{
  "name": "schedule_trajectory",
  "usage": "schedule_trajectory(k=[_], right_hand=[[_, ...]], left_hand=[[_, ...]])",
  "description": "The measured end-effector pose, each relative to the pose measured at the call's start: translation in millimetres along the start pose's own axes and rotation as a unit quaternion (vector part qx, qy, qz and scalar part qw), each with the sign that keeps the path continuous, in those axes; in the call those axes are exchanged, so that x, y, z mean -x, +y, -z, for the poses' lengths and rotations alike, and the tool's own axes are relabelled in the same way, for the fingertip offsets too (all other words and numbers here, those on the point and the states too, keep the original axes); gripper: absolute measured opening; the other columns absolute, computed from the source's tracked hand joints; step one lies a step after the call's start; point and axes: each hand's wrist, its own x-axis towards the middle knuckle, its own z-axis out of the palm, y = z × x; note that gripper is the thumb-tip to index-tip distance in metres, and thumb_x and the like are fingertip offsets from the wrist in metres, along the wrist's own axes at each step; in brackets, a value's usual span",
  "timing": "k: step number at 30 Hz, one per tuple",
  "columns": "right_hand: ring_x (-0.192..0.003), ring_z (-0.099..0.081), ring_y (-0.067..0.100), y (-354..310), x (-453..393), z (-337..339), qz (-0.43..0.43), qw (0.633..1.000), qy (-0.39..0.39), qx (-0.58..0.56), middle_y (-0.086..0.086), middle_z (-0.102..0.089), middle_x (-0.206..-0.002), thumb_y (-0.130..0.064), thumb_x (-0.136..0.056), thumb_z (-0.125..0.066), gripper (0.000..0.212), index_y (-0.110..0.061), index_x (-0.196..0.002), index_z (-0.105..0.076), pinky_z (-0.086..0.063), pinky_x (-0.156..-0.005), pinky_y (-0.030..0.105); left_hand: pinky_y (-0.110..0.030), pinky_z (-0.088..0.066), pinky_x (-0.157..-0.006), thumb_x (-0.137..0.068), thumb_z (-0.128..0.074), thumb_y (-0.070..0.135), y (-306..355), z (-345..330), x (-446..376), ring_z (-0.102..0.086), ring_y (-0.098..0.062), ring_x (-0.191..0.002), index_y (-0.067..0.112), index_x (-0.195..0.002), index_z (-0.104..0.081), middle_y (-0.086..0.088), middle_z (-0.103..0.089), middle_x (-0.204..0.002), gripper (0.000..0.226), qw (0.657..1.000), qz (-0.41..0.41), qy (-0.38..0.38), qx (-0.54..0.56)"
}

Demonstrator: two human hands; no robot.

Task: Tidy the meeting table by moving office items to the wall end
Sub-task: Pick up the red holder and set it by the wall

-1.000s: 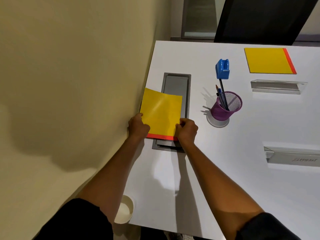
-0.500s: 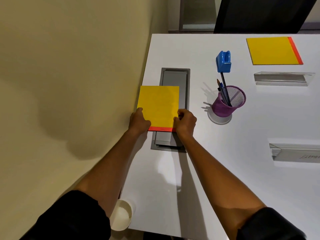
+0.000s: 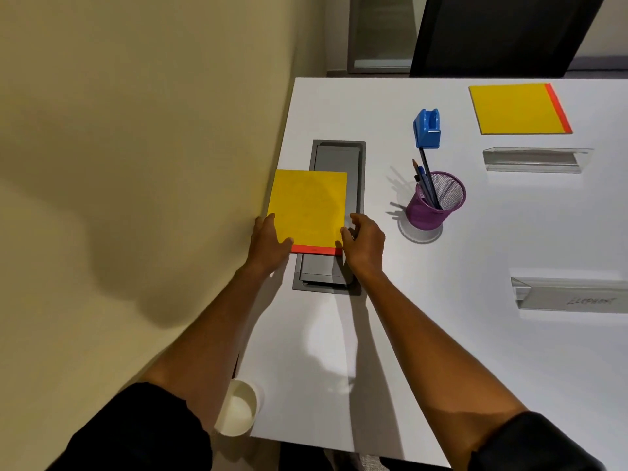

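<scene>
A yellow notepad (image 3: 307,209) with a red binding strip lies flat at the wall edge of the white table (image 3: 390,334), partly over a grey cable hatch (image 3: 339,154). My left hand (image 3: 268,244) grips its near left corner. My right hand (image 3: 363,243) holds its near right corner. A second yellow notepad (image 3: 518,108) lies far right. A purple mesh pen cup (image 3: 436,202) with pens stands in the middle, a blue stapler-like holder (image 3: 427,128) beyond it. Two clear acrylic name stands, one at the far right (image 3: 533,159) and one nearer (image 3: 571,295), sit at the right.
The beige wall (image 3: 136,164) runs along the table's left edge. A white paper cup (image 3: 238,407) sits below the table's near left corner. A dark chair back (image 3: 503,32) stands beyond the far edge.
The notepad, tilted a second ago, has been squared up and laid flat against the wall edge. Both hands stay on its near corners.
</scene>
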Motion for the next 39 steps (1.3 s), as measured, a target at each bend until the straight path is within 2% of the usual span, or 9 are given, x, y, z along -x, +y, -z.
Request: schedule_trajectory(k=[3,8,12,16,19,23,32,39], right_hand=[[-0.130,-0.048,0.026,-1.7,12.1,16.7,0.047,0.996,-0.018,0.070,0.011,-0.052,-0.140,-0.030,-0.095,-0.059,0.051,-0.012,-0.141,-0.046,-0.039,-0.106,0.035],[-0.146,-0.025,0.026,-9.9,38.2,52.0,0.102,0.972,-0.058,0.202,0.008,-0.029,-0.158,-0.055,-0.093,-0.050,0.072,-0.020,-0.152,-0.026,-0.024,-0.118,0.044],[-0.151,-0.006,0.028,-20.5,70.3,80.0,0.132,0.947,-0.063,0.285,0.006,-0.009,-0.164,-0.069,-0.090,-0.037,0.082,-0.026,-0.155,-0.011,-0.008,-0.121,0.049],[-0.151,0.007,0.028,-30.9,106.4,114.5,0.161,0.916,-0.042,0.365,0.005,0.005,-0.164,-0.075,-0.087,-0.027,0.085,-0.030,-0.155,-0.001,0.001,-0.120,0.052],[-0.151,0.010,0.028,-40.9,137.1,143.5,0.175,0.903,-0.011,0.391,0.005,0.008,-0.164,-0.078,-0.086,-0.024,0.087,-0.032,-0.155,0.002,0.003,-0.119,0.053],[-0.151,0.006,0.029,-51.0,185.5,188.1,0.180,0.896,0.028,0.406,0.005,0.006,-0.164,-0.076,-0.087,-0.029,0.086,-0.032,-0.155,0.000,0.000,-0.120,0.055],[-0.151,0.009,0.030,-47.8,277.7,285.9,0.140,0.881,0.100,0.441,0.002,0.011,-0.164,-0.079,-0.084,-0.024,0.086,-0.036,-0.153,0.006,0.006,-0.118,0.056],[-0.150,0.013,0.029,-22.4,328.4,377.5,0.090,0.880,0.162,0.437,0.001,0.018,-0.162,-0.081,-0.083,-0.023,0.089,-0.037,-0.152,0.011,0.006,-0.118,0.057]], left_hand=[[-0.044,-0.028,-0.116,-0.093,-0.060,0.024,4.2,6.0,25.5,-0.023,-0.033,-0.144,0.007,-0.150,-0.021,-0.016,-0.017,-0.158,0.071,0.999,-0.020,0.014,-0.027],[-0.047,-0.021,-0.119,-0.096,-0.049,0.042,14.3,9.6,81.0,-0.011,-0.030,-0.148,0.011,-0.152,-0.016,-0.012,-0.011,-0.161,0.072,0.995,-0.050,0.013,-0.086],[-0.051,-0.016,-0.119,-0.096,-0.040,0.054,29.7,7.5,128.3,-0.007,-0.030,-0.149,0.013,-0.153,-0.012,-0.012,-0.007,-0.162,0.075,0.987,-0.056,0.019,-0.150],[-0.054,-0.011,-0.119,-0.093,-0.037,0.060,49.8,0.8,178.0,-0.003,-0.031,-0.150,0.016,-0.153,-0.013,-0.010,-0.005,-0.162,0.078,0.982,-0.068,0.031,-0.171],[-0.055,-0.013,-0.118,-0.091,-0.039,0.063,63.2,-3.9,218.1,-0.005,-0.032,-0.149,0.017,-0.153,-0.016,-0.011,-0.008,-0.162,0.081,0.977,-0.098,0.061,-0.180],[-0.055,-0.003,-0.118,-0.089,-0.029,0.070,81.8,-1.9,272.8,0.005,-0.029,-0.150,0.023,-0.154,-0.007,-0.006,0.003,-0.163,0.083,0.977,-0.113,0.034,-0.179],[-0.056,0.000,-0.118,-0.086,-0.025,0.075,123.8,-9.1,365.3,0.012,-0.030,-0.149,0.027,-0.154,-0.002,-0.006,0.006,-0.163,0.086,0.958,-0.195,0.046,-0.204],[-0.059,0.003,-0.116,-0.081,-0.019,0.080,190.2,-56.9,417.0,0.011,-0.031,-0.149,0.030,-0.152,0.003,-0.005,0.008,-0.162,0.090,0.929,-0.294,0.018,-0.223]])
